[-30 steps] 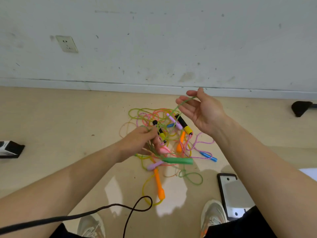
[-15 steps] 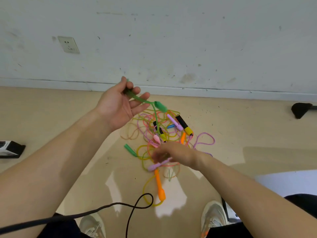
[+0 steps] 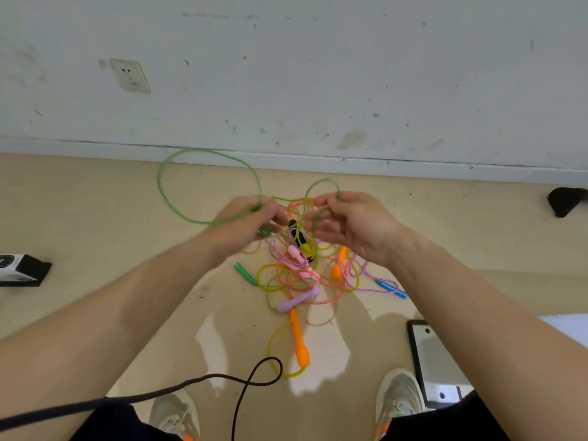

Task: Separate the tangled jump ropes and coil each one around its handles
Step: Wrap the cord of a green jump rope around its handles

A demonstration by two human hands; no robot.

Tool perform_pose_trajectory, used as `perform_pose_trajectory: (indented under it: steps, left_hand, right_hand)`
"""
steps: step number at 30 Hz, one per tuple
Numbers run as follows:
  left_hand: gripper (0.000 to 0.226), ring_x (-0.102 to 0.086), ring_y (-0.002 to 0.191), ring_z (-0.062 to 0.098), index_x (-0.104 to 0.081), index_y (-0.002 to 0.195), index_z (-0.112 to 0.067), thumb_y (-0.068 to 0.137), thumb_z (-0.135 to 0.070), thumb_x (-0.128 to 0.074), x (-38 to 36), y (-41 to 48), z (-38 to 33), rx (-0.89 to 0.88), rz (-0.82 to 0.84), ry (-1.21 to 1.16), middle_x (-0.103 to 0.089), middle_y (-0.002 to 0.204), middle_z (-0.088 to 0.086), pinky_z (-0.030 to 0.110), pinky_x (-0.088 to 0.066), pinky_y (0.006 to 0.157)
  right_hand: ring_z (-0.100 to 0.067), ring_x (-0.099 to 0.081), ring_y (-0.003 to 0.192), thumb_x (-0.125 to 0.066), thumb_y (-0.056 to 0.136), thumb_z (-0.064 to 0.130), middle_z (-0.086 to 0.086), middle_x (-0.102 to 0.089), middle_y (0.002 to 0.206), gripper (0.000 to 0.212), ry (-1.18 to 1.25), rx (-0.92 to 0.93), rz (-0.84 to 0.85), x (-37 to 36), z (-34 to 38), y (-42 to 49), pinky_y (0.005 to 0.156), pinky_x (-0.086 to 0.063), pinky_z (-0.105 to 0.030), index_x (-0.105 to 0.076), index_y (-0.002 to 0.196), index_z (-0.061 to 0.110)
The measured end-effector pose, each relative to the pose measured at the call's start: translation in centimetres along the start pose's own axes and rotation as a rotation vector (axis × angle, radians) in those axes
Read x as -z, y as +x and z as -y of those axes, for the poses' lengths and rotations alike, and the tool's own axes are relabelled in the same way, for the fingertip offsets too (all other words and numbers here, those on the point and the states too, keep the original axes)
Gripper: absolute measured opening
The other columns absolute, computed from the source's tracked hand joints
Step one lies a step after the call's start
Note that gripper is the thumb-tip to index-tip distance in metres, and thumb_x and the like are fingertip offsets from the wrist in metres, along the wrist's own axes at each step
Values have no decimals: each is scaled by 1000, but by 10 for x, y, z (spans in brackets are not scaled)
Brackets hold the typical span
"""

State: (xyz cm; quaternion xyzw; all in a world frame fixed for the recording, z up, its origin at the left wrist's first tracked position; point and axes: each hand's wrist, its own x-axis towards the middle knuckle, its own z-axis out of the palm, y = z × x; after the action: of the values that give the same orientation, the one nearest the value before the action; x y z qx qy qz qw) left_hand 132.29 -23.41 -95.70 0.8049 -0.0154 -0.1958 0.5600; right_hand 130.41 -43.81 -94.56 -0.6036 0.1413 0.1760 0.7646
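Observation:
A tangle of jump ropes (image 3: 302, 275) lies on the floor: pink, yellow, orange and braided purple cords with several handles. Both hands hover above it with the green rope (image 3: 178, 211). My left hand (image 3: 245, 224) grips that cord where a big loop swings out to the left. My right hand (image 3: 346, 224) pinches a smaller green loop rising above its fingers. One green handle (image 3: 244, 272) rests on the floor at the left of the pile. An orange handle (image 3: 299, 340), a lilac handle (image 3: 297, 301), a blue handle (image 3: 392, 288) and a black-and-yellow handle (image 3: 299, 238) lie in the pile.
A black cable (image 3: 178, 386) curls across the floor near my shoes (image 3: 173, 415). A phone-like slab (image 3: 434, 361) lies at the right, a black-and-white box (image 3: 22, 269) at the left, a dark object (image 3: 566, 200) far right. The wall and skirting stand just behind the pile.
My left hand came down from the upper left to the middle. My right hand rose off the pile and took hold of the green cord. A big green loop now stands out to the left.

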Motion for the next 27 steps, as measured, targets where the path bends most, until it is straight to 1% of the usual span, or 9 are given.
perform_pose_trajectory:
  steps: [4, 7, 9, 14, 18, 20, 22, 25, 27]
  left_hand:
    - [32, -69, 94, 16, -67, 95, -14, 107, -29, -42, -42, -16, 4, 17, 143, -145, -75, 109, 6, 24, -54, 83]
    - [34, -69, 96, 27, -64, 88, -14, 106, -33, -43, -47, -19, 0, 73, 194, -236, -72, 84, 8, 42, -51, 96]
    - [36, -69, 84, 31, -57, 80, -15, 105, -38, -43, -41, -17, -7, 136, 174, -348, -56, 63, 2, 48, -53, 90]
    - [40, -58, 58, 15, -47, 75, -20, 106, -41, -37, -19, -12, -31, 172, 49, -633, -36, 57, -5, 44, -61, 66]
    - [41, -56, 52, 15, -48, 75, -18, 107, -41, -36, -7, -9, -49, 196, 5, -841, -38, 54, -5, 38, -61, 61]
    - [40, -55, 50, 14, -48, 76, -18, 107, -41, -35, -5, -8, -57, 208, -9, -903, -38, 52, -6, 36, -62, 61]
    - [41, -54, 48, 12, -48, 76, -18, 107, -41, -35, -4, -6, -63, 229, -17, -953, -37, 51, -6, 33, -61, 58]
    - [41, -52, 42, 10, -48, 75, -18, 107, -41, -35, -1, -5, -66, 259, -23, -1032, -36, 51, -6, 29, -59, 54]
    - [42, -50, 40, 9, -48, 74, -17, 107, -40, -36, -1, -4, -67, 279, -25, -1067, -35, 50, -6, 28, -57, 52]
  right_hand:
    - [-25, -76, 74, -35, 108, 10, -15, -75, 82, 23, 281, 55, 24, -13, 25, -1, 57, -60, -28, -56, 101, 3]
    - [-24, -76, 74, -34, 108, 12, -15, -75, 83, 23, 398, 116, -13, -11, 32, 3, 57, -59, -27, -55, 102, 4]
    - [-23, -75, 73, -36, 108, 14, -15, -73, 85, 21, 413, 155, -108, -4, 33, 6, 58, -59, -28, -54, 105, 4]
    - [-25, -68, 63, -35, 106, 39, -10, -73, 75, 45, -124, -44, -335, 17, 5, 7, 62, -58, -35, -64, 97, 5]
    - [-23, -68, 91, -47, 85, 23, -8, -76, 104, 35, -356, -170, 19, 3, -28, -5, 80, -52, -33, -75, 100, 7]
    - [-11, -63, 111, -46, 87, 9, 3, -71, 122, 37, -488, -153, 241, -10, -45, -10, 93, -48, -32, -74, 108, 20]
    - [-5, -56, 115, -49, 89, 4, 9, -65, 125, 35, -608, -150, 384, -19, -62, -13, 91, -49, -24, -71, 106, 25]
    - [-6, -56, 93, -65, 91, 21, 11, -60, 104, 21, -882, -97, 392, -23, -85, -12, 85, -47, -25, -65, 111, 17]
    - [-16, -57, 95, -72, 86, 36, 2, -55, 114, 42, -911, -54, 207, -23, -93, -7, 83, -48, -33, -53, 116, 15]
